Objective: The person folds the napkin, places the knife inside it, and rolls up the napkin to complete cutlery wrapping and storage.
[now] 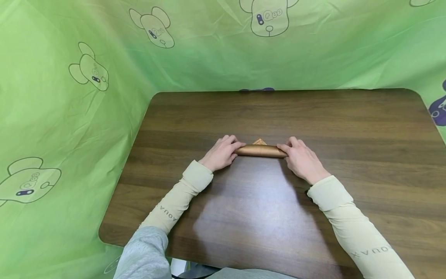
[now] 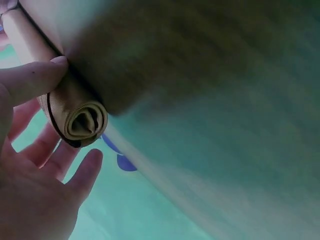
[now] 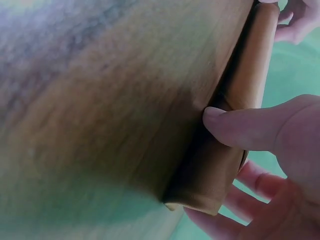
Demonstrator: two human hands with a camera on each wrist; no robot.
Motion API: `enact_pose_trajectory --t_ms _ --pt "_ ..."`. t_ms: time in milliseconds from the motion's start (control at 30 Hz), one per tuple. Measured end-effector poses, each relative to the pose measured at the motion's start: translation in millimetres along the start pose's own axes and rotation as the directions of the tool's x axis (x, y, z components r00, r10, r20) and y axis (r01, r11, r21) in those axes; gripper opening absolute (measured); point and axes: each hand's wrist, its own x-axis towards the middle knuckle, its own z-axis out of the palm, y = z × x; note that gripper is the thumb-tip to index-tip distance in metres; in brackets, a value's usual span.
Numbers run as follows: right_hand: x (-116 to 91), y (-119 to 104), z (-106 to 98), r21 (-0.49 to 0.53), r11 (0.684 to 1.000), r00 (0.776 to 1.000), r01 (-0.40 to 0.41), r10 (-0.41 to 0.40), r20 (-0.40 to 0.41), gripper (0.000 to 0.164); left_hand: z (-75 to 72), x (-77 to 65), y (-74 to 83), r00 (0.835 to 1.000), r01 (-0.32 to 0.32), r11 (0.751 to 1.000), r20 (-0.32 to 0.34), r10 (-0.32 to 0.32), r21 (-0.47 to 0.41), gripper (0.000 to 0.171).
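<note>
A shiny copper-brown cloth, rolled into a tube (image 1: 260,150), lies crosswise on the wooden table. Past its far side a small triangular corner (image 1: 259,142) with a patterned border pokes out. My left hand (image 1: 220,152) holds the roll's left end, thumb (image 2: 47,75) on the near side and fingers beyond it. In the left wrist view that end shows spiral layers of fabric (image 2: 86,122). At the other end my right hand (image 1: 304,159) grips the roll, its thumb (image 3: 240,125) pressed along the cloth. Fingertips behind the roll are partly hidden.
The brown wooden table (image 1: 369,143) has rounded corners and reaches out on both sides of the hands. Green printed fabric (image 1: 216,54) hangs behind it and along the left. Light glares on the tabletop between the forearms.
</note>
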Motion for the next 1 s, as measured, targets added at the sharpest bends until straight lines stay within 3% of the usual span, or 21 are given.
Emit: enact_pose_trajectory --t_ms 233,500,833,1000 --pt "-0.5 2.6 -1.6 0.011 0.999 0.997 0.051 -0.050 -0.050 0.039 -4.0 -0.8 -0.7 1.000 -0.002 0.999 0.002 0.002 0.040 0.041" --pt "-1.4 4.0 -3.5 0.025 0.997 0.995 0.075 -0.073 -0.072 0.033 -7.3 -1.8 -3.3 0.999 0.021 0.999 0.026 -0.020 -0.043 0.041" --pt "-1.3 6.4 -8.7 0.074 0.997 0.995 -0.013 0.005 0.099 0.039 -8.8 -2.8 -8.0 0.998 0.051 0.984 0.055 -0.042 -0.173 0.037" --pt "-2.4 7.1 -8.4 0.137 0.990 0.993 -0.041 0.025 0.111 0.035 -9.5 -4.2 -9.7 0.997 0.055 0.973 0.065 -0.041 -0.223 0.036"
